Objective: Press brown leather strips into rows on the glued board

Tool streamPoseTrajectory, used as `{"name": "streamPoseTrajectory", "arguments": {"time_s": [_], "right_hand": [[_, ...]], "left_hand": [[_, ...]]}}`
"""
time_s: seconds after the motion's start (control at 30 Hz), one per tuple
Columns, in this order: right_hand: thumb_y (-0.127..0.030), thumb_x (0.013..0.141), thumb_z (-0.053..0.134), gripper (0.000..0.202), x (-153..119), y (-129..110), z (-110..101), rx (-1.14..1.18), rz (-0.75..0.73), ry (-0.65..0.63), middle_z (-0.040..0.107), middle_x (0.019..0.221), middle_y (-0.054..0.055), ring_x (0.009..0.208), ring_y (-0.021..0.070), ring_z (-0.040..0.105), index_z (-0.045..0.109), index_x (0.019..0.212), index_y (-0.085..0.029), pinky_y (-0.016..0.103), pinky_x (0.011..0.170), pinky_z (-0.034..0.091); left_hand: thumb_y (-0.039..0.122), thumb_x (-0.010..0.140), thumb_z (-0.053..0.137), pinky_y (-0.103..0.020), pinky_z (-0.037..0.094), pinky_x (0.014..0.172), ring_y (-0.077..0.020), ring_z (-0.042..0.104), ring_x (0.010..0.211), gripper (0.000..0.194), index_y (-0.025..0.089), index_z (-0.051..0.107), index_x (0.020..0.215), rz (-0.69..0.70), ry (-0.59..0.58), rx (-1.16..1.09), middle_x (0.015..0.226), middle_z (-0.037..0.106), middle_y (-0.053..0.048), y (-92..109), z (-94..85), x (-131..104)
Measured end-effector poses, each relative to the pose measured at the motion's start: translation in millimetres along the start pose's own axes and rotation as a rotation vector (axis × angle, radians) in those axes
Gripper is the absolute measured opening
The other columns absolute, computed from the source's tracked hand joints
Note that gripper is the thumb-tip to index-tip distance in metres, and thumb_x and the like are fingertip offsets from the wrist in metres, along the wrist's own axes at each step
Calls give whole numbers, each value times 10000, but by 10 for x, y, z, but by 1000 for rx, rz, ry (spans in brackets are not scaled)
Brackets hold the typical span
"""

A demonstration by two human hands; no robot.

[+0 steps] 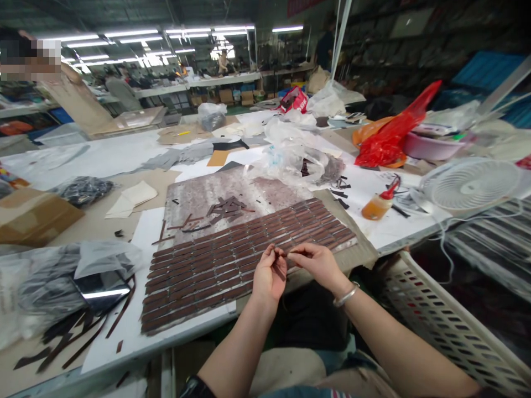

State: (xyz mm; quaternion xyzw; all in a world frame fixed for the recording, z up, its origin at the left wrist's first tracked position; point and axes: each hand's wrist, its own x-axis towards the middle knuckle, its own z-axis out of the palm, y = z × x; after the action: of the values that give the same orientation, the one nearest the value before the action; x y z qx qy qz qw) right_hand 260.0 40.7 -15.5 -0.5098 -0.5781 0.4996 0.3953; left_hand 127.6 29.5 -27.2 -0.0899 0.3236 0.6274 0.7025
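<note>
My left hand (270,273) is closed in a pinch on a small dark brown strip (280,269), just above the near edge of the table. Fingertips of my right hand (317,265) are pressed together beside it, at the strip's end; what lies between them is too small to make out. Under and beyond both hands, rows of brown strips (199,276) lie side by side on a board (182,193). A loose pile of dark strips (228,207) rests on the board's far part.
At right are a glue bottle (377,206) with a red nozzle, a white fan (473,185) and a red plastic bag (394,132). A white plastic basket (448,326) stands below the table edge. Left are a cardboard box (37,215) and a phone (102,290). A person (74,99) stands far left.
</note>
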Motion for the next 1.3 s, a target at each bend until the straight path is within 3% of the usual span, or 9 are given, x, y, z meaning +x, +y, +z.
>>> {"name": "streamPoseTrajectory", "arguments": {"time_s": [0.13,0.3,0.4,0.73,0.9,1.0,1.13,1.23,1.3], "right_hand": [[-398,660,718,239,116,69,-42,89,16,57,635,675,7,616,135,567,644,699,-173,251,586,476],[-425,647,728,267,206,149,-65,106,18,107,652,703,22,656,154,585,649,700,-175,269,621,488],[-413,651,723,245,236,155,-74,57,16,125,653,694,19,654,157,585,665,702,-181,268,621,481],[-436,763,629,291,275,178,-172,71,68,-11,652,692,18,590,133,554,722,860,-178,257,579,467],[-464,725,663,299,319,205,-212,130,95,108,591,603,-6,552,117,523,694,792,-175,237,541,453],[-480,690,691,332,405,206,-338,161,112,187,599,630,2,565,111,525,680,783,-162,232,551,460],[-491,619,735,376,665,246,-648,230,178,299,618,661,6,532,86,503,662,760,-150,206,500,435],[-453,576,761,368,936,294,-870,259,233,380,619,654,7,514,79,496,653,743,-144,196,468,418],[-420,573,762,336,1112,318,-953,246,252,394,607,622,6,500,81,491,643,717,-141,194,446,400]], "left_hand": [[-5,811,457,-148,539,600,-87,646,684,184,124,579,859,-39,5,34,762,637,-49,-38,40,124],[147,852,496,-205,559,596,-114,644,672,132,107,611,801,-117,-52,53,753,648,-69,-79,79,237],[123,836,538,-166,533,565,-84,622,632,88,120,619,802,-55,-58,112,743,637,-39,-119,110,284],[64,788,600,-109,417,445,-36,527,509,88,126,603,726,116,17,215,659,565,2,-163,195,435],[38,796,567,-87,383,426,-8,486,493,109,125,602,741,123,47,198,684,541,8,-135,161,495],[74,776,602,-88,287,373,4,423,452,46,119,603,785,123,-3,254,671,534,8,-54,104,532],[255,792,606,-135,226,359,-18,353,396,129,143,610,856,287,-55,725,601,523,31,110,-50,622],[296,806,561,-197,387,477,-92,510,514,153,168,637,836,552,-88,1268,629,582,9,188,-182,684],[268,828,518,-259,465,650,-146,595,689,156,180,647,826,757,-187,1517,724,639,-16,192,-251,698]]}}
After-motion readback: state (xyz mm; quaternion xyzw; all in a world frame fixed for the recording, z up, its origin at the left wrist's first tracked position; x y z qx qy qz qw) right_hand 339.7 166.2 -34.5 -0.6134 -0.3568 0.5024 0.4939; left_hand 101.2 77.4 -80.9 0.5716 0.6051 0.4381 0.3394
